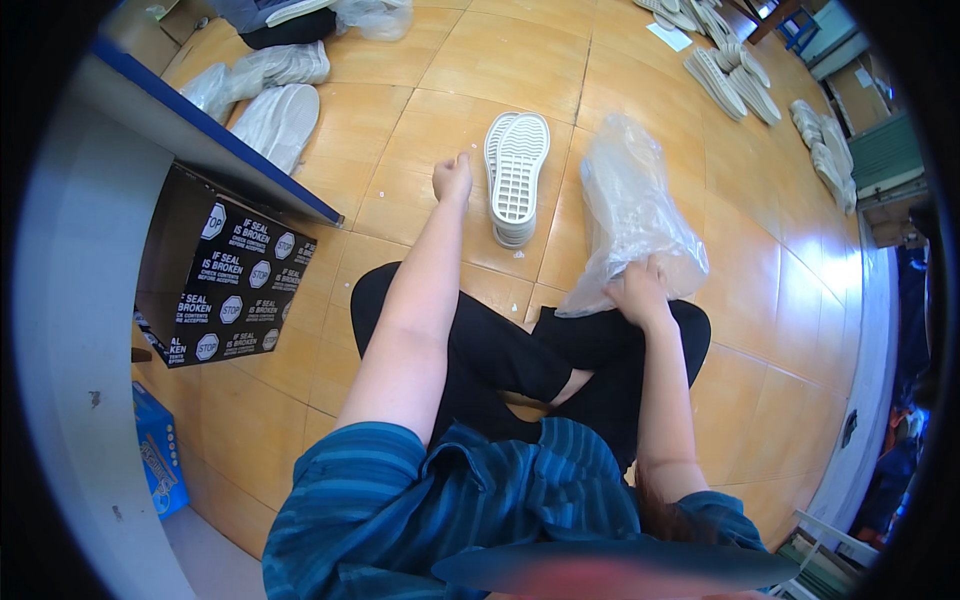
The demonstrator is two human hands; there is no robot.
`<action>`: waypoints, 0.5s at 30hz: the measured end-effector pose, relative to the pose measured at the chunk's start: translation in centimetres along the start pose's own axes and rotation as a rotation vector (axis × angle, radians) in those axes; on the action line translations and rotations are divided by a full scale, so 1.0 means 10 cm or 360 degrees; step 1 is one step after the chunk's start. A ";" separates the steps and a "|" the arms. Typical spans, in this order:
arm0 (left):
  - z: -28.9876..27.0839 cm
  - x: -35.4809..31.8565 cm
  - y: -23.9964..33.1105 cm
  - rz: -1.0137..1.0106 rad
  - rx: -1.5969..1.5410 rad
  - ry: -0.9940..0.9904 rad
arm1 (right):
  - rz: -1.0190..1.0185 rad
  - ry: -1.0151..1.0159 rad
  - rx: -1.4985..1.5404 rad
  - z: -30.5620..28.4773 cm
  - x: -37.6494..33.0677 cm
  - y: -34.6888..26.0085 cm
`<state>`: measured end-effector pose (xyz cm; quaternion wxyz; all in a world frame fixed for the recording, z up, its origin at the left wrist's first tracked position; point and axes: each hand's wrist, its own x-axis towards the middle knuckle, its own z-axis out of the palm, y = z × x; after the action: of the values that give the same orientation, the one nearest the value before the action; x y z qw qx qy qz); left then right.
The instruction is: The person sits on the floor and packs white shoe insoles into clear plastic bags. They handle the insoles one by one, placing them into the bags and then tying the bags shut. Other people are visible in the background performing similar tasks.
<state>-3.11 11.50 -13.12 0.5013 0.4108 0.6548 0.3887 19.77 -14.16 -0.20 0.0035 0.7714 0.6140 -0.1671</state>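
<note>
A person sits cross-legged on a tan tiled floor [420, 130]. The left hand [452, 180] reaches out just beside a stack of white shoe soles [517, 180], fingers loosely curled and holding nothing. The right hand [637, 290] is clenched on a clear plastic bag [630, 210] standing at the right knee, beside the stack.
</note>
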 end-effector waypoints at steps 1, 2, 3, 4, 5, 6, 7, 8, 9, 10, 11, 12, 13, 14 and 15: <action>0.02 0.11 -0.13 -0.0338 0.0035 -0.0010 | -0.0042 -0.0158 0.0239 -0.19 -0.16 -0.08; 0.09 0.20 -0.25 -0.0280 -0.0002 -0.0161 | -0.0093 -0.0530 0.0565 -0.40 -0.27 -0.12; 0.22 0.24 -0.34 -0.0283 -0.0036 -0.0246 | -0.0142 -0.0772 0.0871 -0.51 -0.33 -0.20; 0.32 0.29 -0.41 -0.0228 -0.0097 -0.0373 | -0.0173 -0.0758 0.1134 -0.56 -0.30 -0.30; 0.40 0.32 -0.47 -0.0374 -0.0150 -0.0352 | -0.0245 -0.0712 0.1442 -0.57 -0.22 -0.39; 0.46 0.34 -0.52 -0.0458 -0.0238 -0.0368 | -0.0449 -0.0649 0.1814 -0.53 -0.08 -0.45; 0.50 0.37 -0.56 -0.0584 -0.0305 -0.0434 | -0.0322 -0.0420 0.1878 -0.40 0.21 -0.53; 0.53 0.38 -0.59 -0.0536 -0.0321 -0.0412 | -0.0432 -0.0190 0.2028 -0.21 0.59 -0.62; 0.53 0.38 -0.62 -0.0531 -0.0315 -0.0439 | -0.0059 -0.0077 0.2187 -0.03 0.95 -0.68; 0.51 0.37 -0.63 -0.0535 -0.0270 -0.0461 | 0.0344 0.0038 0.2340 0.17 1.29 -0.72; 0.48 0.35 -0.65 -0.0539 -0.0225 -0.0484 | 0.0535 0.0043 0.2464 0.39 1.58 -0.76; 0.46 0.33 -0.64 -0.0544 -0.0136 -0.0506 | 0.0994 0.0131 0.2509 0.59 1.81 -0.77; 0.43 0.29 -0.62 -0.0522 -0.0073 -0.0557 | 0.0748 -0.0069 0.2682 0.79 1.93 -0.78; 0.42 0.25 -0.57 -0.0532 -0.0243 -0.0721 | 0.0634 -0.0202 0.2813 0.98 2.01 -0.84; 0.41 0.18 -0.52 -0.0516 -0.0443 -0.0911 | 0.0524 -0.0373 0.2941 1.11 2.06 -0.86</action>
<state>-0.13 11.73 -19.36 0.7707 0.3217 0.4853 0.2588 12.70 5.07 -14.31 -0.5237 0.5240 0.1178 -0.6613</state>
